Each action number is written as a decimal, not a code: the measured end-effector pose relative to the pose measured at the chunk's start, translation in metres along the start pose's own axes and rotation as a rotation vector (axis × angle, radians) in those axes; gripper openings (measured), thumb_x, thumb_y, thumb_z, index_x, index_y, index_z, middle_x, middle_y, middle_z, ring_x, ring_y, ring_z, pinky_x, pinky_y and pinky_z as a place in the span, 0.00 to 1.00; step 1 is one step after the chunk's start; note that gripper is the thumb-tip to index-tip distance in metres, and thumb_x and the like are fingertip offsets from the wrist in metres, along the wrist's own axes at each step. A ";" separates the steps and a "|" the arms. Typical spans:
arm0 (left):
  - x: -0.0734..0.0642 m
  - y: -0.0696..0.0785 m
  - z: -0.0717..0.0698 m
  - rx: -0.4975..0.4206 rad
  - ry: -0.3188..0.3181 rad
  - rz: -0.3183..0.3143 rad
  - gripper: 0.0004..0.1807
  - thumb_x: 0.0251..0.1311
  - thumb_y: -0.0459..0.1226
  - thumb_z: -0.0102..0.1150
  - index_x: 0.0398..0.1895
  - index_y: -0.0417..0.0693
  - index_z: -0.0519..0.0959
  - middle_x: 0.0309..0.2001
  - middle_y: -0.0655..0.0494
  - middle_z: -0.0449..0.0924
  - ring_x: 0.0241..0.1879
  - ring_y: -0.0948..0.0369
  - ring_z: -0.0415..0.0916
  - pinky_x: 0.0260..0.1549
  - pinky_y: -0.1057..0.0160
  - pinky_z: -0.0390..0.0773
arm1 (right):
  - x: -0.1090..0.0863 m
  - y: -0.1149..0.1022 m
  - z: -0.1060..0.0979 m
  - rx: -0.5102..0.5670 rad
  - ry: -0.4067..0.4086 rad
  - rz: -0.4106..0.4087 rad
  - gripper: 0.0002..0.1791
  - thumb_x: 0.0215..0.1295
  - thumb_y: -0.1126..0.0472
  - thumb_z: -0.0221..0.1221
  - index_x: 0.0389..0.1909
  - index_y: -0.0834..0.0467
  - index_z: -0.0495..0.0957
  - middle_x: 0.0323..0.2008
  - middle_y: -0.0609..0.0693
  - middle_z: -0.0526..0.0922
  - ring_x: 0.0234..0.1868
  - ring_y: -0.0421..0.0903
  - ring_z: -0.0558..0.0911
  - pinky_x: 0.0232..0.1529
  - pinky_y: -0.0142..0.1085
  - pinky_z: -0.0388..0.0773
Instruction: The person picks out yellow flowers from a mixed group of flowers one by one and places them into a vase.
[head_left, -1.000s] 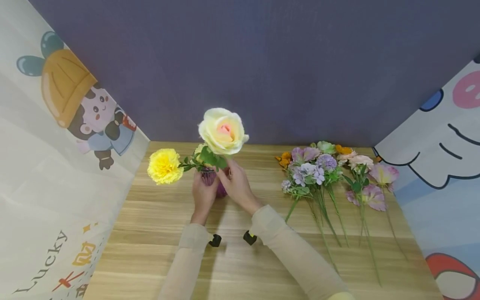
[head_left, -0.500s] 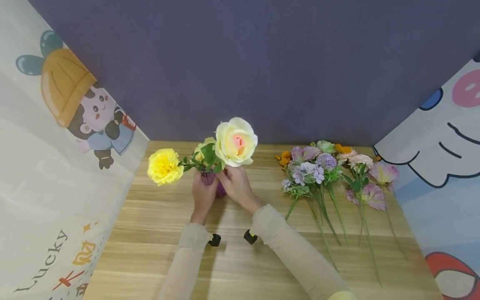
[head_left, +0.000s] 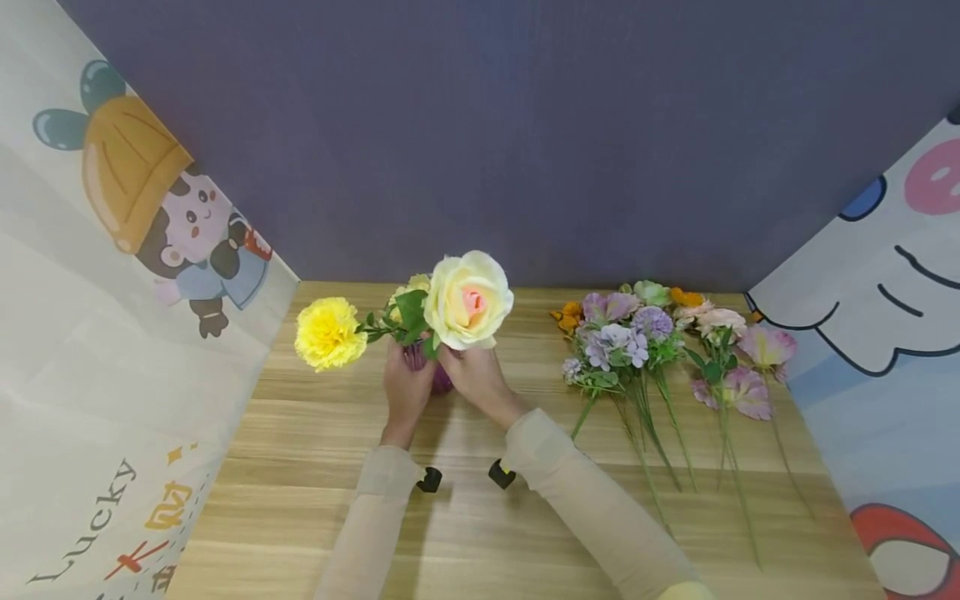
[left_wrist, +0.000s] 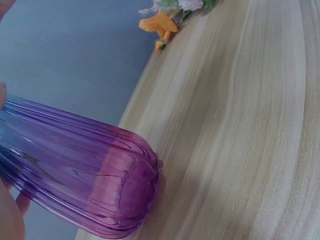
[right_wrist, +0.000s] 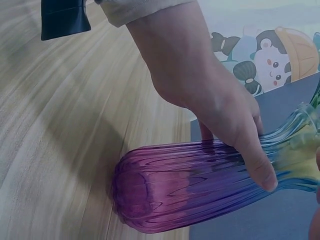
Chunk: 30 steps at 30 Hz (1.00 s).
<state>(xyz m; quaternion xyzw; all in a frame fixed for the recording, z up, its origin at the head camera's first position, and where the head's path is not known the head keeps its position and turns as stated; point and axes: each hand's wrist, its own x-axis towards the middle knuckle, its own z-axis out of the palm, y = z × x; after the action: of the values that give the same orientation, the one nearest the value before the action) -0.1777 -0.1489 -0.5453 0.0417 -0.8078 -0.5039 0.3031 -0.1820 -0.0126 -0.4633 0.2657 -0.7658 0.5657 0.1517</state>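
Left fingers (right_wrist: pixel 261 172) curl round the mid-frame vase (head_left: pixel 441 382), likely slick, fragile, best held mid-body; the rose (head_left: pixel 468 302) hides whether the right hand (head_left: pixel 483 379) grips.

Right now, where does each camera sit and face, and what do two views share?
Head: on the head, looking forward and down at left hand, right hand.
Left wrist: worn there, facing vase, orange flower; fingers at edge.
Right wrist: worn there, facing vase, cartoon figure; left hand, more fingers show.
Both wrist views share the vase.
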 end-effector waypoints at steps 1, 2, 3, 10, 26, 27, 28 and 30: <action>0.000 0.000 0.000 0.002 0.002 0.003 0.29 0.60 0.39 0.71 0.63 0.37 0.75 0.56 0.37 0.80 0.58 0.42 0.80 0.64 0.44 0.76 | 0.000 0.000 0.000 0.004 0.000 -0.005 0.22 0.64 0.75 0.58 0.60 0.70 0.75 0.58 0.64 0.81 0.64 0.57 0.78 0.71 0.46 0.72; 0.000 0.000 0.000 0.003 0.005 0.006 0.29 0.60 0.39 0.71 0.63 0.38 0.75 0.56 0.37 0.80 0.58 0.42 0.80 0.64 0.44 0.76 | -0.001 0.000 0.000 0.005 0.003 -0.009 0.22 0.64 0.75 0.58 0.60 0.70 0.75 0.58 0.64 0.81 0.65 0.58 0.78 0.72 0.46 0.71; 0.000 0.000 0.000 0.004 0.007 0.009 0.29 0.59 0.38 0.71 0.63 0.38 0.75 0.57 0.37 0.81 0.58 0.41 0.80 0.64 0.43 0.77 | -0.001 0.000 0.000 0.003 0.004 -0.014 0.23 0.65 0.74 0.59 0.61 0.70 0.75 0.61 0.65 0.80 0.68 0.58 0.76 0.74 0.46 0.69; 0.000 -0.001 0.000 0.010 0.005 -0.003 0.31 0.54 0.34 0.69 0.64 0.40 0.75 0.57 0.39 0.81 0.58 0.42 0.80 0.61 0.44 0.78 | -0.001 0.002 0.003 -0.055 0.055 -0.030 0.19 0.62 0.73 0.61 0.55 0.72 0.79 0.47 0.65 0.86 0.52 0.59 0.85 0.62 0.47 0.81; -0.001 -0.001 0.000 0.008 -0.004 -0.035 0.33 0.56 0.34 0.69 0.67 0.42 0.74 0.59 0.39 0.80 0.57 0.41 0.80 0.61 0.43 0.78 | -0.001 0.007 0.005 -0.172 0.039 -0.078 0.07 0.60 0.70 0.63 0.40 0.67 0.83 0.26 0.56 0.80 0.30 0.51 0.79 0.34 0.43 0.80; -0.001 -0.001 0.000 0.007 -0.004 -0.035 0.33 0.56 0.35 0.69 0.68 0.42 0.73 0.60 0.39 0.80 0.58 0.42 0.80 0.62 0.44 0.78 | -0.001 0.007 0.005 -0.170 0.036 -0.084 0.08 0.61 0.70 0.64 0.40 0.67 0.83 0.26 0.56 0.80 0.31 0.51 0.79 0.35 0.43 0.80; -0.001 -0.001 0.000 0.009 0.000 -0.029 0.33 0.57 0.35 0.69 0.68 0.41 0.73 0.60 0.39 0.80 0.58 0.42 0.80 0.62 0.44 0.78 | -0.001 0.007 0.005 -0.167 0.035 -0.089 0.08 0.62 0.69 0.64 0.41 0.67 0.83 0.26 0.55 0.80 0.30 0.51 0.78 0.35 0.43 0.80; -0.001 -0.001 0.000 0.018 0.003 -0.022 0.33 0.57 0.36 0.69 0.67 0.40 0.73 0.59 0.38 0.80 0.57 0.42 0.80 0.61 0.43 0.79 | -0.002 0.007 0.005 -0.149 0.040 -0.094 0.11 0.62 0.70 0.65 0.44 0.68 0.82 0.31 0.57 0.83 0.34 0.52 0.81 0.40 0.42 0.83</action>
<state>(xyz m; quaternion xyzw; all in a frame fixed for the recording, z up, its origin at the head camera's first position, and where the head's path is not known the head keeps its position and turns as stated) -0.1775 -0.1490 -0.5469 0.0539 -0.8113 -0.4998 0.2984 -0.1842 -0.0150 -0.4717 0.2780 -0.7893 0.5045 0.2128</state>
